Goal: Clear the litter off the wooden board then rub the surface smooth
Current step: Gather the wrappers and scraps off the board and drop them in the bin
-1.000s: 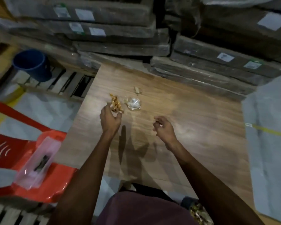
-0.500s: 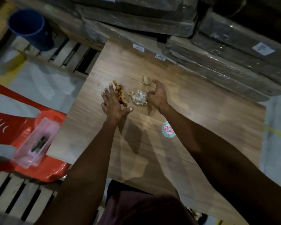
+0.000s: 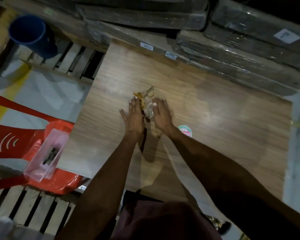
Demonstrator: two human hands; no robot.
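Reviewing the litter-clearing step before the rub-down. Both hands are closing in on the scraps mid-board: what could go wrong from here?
1. The left hand and right hand only press the yellow wrapper and clear plastic scrap between them with mostly straight fingers; pieces may slip out when lifted.
2. The thin stringy bit lies beyond the fingertips and could be left behind.
3. The round sticker remains on the wooden board, likely fouling the rubbing.
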